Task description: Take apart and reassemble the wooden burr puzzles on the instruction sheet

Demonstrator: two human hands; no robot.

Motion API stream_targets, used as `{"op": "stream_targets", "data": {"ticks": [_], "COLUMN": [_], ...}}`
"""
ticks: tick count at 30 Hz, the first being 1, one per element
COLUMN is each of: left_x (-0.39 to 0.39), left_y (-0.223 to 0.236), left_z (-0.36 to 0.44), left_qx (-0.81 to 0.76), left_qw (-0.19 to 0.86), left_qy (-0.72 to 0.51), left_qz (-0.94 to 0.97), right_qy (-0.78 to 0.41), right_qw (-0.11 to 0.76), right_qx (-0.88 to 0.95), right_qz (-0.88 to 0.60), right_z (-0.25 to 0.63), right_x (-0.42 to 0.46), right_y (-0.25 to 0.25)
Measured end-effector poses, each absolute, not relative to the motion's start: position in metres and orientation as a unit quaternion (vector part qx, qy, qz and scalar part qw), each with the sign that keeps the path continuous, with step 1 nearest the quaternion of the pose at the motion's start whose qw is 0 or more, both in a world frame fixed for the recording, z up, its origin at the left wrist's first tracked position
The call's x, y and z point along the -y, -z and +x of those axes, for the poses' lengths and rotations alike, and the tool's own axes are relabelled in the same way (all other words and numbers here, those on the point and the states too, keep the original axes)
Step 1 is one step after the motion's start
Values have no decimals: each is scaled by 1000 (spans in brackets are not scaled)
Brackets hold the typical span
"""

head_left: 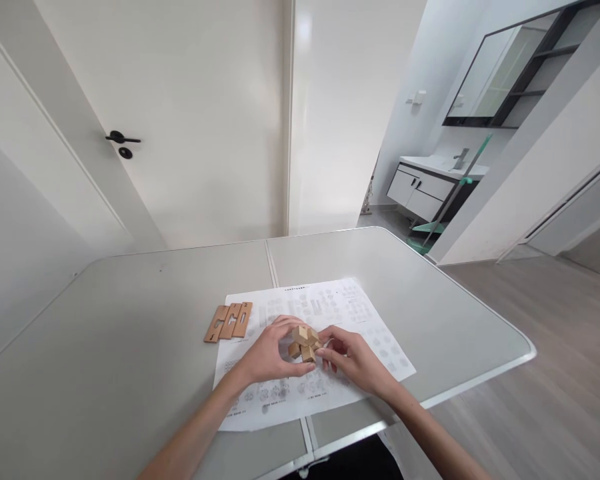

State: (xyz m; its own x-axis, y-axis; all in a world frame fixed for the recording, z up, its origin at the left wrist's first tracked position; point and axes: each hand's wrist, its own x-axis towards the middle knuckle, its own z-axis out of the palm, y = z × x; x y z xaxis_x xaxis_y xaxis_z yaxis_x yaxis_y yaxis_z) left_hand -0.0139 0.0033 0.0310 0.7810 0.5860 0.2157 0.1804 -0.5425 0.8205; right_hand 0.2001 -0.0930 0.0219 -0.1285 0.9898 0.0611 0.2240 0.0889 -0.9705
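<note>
Between my two hands is a small wooden burr puzzle (306, 341) made of interlocking light blocks, held just over the printed sheet. My left hand (271, 350) curls round its left side, the thumb along the bottom and the fingers behind. From the right, my right hand (347, 353) pinches a block of it between thumb and fingers. Under both hands lies a large white instruction sheet (375, 333) with rows of grey drawings. Left of my left hand, three flat wooden pieces (229, 322) with cut-out slots lie side by side, partly on the sheet's edge.
The grey folding table (130, 347) has a metal rim and a seam down its middle. Behind it stands a pale door (205, 120) with a black handle (123, 138). At the back right are a washbasin cabinet (420, 187) and a green-handled broom (473, 163).
</note>
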Motion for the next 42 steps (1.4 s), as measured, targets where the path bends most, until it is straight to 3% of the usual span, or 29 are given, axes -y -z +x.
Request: {"op": "stream_targets", "data": {"ticks": [5, 9, 15, 20, 33, 39, 42], "left_x": [-2, 4, -11, -25, -7, -13, -18], "left_y": [-30, -27, -12, 5, -35, -31, -29], "left_z": [-16, -13, -17, -28, -19, -21, -25], "left_qx": [-231, -237, -346, -405, -272, -267, -299], "left_qw": [459, 462, 258, 129, 284, 236, 170], "left_qy": [-213, -200, -293, -287, -300, -327, -342], "left_qz": [831, 831, 853, 858, 869, 875, 874], "right_qy": [-514, -495, -478, -489, -500, -635, -643], "right_qw": [460, 472, 528, 531, 525, 445, 424], "right_qx": [556, 558, 499, 473, 471, 463, 483], "right_qz": [-464, -470, -494, -505, -502, -429, -416], "right_z": [194, 188, 189, 192, 189, 188, 181], "right_x": [89, 84, 77, 81, 79, 87, 89], "right_y": [-25, -27, -21, -15, -15, -26, -29]}}
